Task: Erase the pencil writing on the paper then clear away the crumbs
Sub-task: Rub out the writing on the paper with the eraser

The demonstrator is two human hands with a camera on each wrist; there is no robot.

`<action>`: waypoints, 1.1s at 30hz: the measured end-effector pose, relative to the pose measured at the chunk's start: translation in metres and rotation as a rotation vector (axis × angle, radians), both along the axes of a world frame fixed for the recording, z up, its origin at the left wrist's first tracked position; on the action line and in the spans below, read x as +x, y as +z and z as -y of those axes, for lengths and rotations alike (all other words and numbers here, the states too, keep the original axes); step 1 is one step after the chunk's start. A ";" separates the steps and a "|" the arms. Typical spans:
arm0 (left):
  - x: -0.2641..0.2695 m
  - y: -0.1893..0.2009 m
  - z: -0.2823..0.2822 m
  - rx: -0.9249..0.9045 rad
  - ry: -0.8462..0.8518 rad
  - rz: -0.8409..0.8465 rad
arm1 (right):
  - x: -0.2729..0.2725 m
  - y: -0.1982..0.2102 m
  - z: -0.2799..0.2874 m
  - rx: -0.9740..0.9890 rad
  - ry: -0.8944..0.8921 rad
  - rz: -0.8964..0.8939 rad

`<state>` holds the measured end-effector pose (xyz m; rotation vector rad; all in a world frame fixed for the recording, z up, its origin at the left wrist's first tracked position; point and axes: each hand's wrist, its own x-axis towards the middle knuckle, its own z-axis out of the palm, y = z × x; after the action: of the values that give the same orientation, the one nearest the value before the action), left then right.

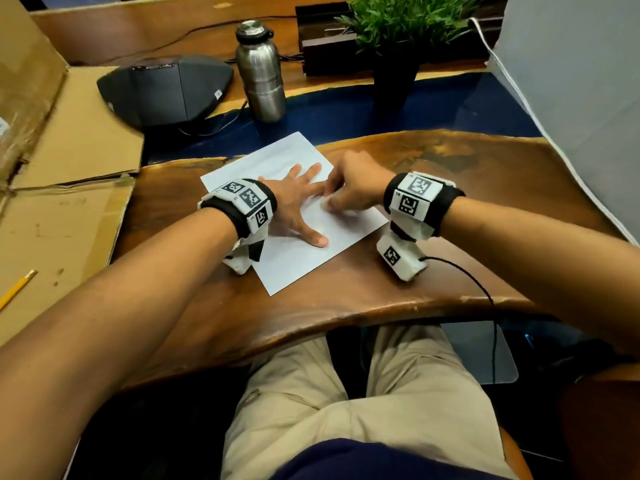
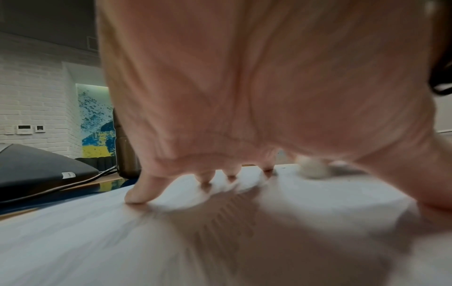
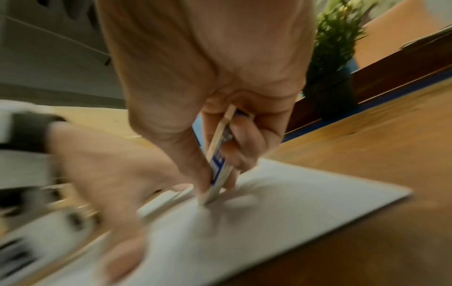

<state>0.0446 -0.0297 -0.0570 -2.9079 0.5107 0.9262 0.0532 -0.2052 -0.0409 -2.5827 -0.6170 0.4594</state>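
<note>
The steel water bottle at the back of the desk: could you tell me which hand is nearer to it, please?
Left. The left hand lies flat on the paper, below the bottle; the right hand, gripping the eraser, sits further right.

Live-edge wood bench with blue resin strip; white brick wall at 9 o'clock, blue-yellow abstract painting beside it.

Both bare forearms reach forward from the near corners and angle inward, each wrist wrapped in a black strap carrying white blocks printed with black square markers. The left hand lies palm down, fingers straight and spread, thumb stretched toward the body, fingertips pressing down. The right hand is curled beside it, knuckles up, thumb and fingers pinching a thin white-and-blue rectangular eraser.
</note>
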 end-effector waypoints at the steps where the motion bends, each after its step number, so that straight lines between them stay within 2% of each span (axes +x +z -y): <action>1: 0.000 0.000 0.000 0.000 -0.003 -0.001 | -0.008 -0.002 -0.005 -0.022 0.075 -0.005; 3: 0.000 0.000 0.000 0.001 -0.012 -0.002 | -0.017 -0.004 -0.009 -0.049 0.150 -0.017; 7: -0.001 0.002 0.003 0.013 0.006 -0.007 | 0.003 0.001 -0.002 -0.004 -0.031 0.056; 11: -0.001 0.002 0.001 0.011 0.007 -0.015 | -0.011 -0.004 -0.009 -0.047 0.114 0.019; 15: 0.000 -0.001 0.001 0.007 0.000 -0.004 | 0.003 0.001 0.000 0.014 -0.056 0.048; 18: 0.000 -0.001 -0.001 0.010 -0.005 -0.002 | -0.011 -0.003 -0.011 -0.030 0.100 0.008; 19: 0.000 -0.001 -0.001 0.008 -0.006 -0.004 | -0.010 -0.003 -0.011 -0.039 0.103 0.001; 22: 0.000 -0.002 0.000 0.006 -0.004 0.001 | 0.006 0.002 -0.002 -0.002 -0.060 0.049; 23: -0.001 -0.001 0.000 0.009 -0.003 0.002 | 0.004 0.001 -0.003 0.006 -0.057 0.066; 26: -0.003 0.000 -0.001 0.016 -0.008 0.013 | -0.017 -0.003 -0.015 -0.024 0.102 0.005; 27: -0.003 0.001 -0.001 0.014 -0.010 0.013 | -0.016 -0.003 -0.014 -0.025 0.096 -0.010; 30: -0.002 0.000 0.001 0.004 -0.006 0.012 | 0.002 0.002 -0.005 0.014 -0.082 0.035; 33: -0.002 0.000 0.000 0.008 -0.007 0.010 | -0.008 -0.003 -0.013 -0.004 0.020 0.051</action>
<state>0.0427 -0.0294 -0.0566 -2.9002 0.5144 0.9107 0.0450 -0.1918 -0.0435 -2.6017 -0.6600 0.4030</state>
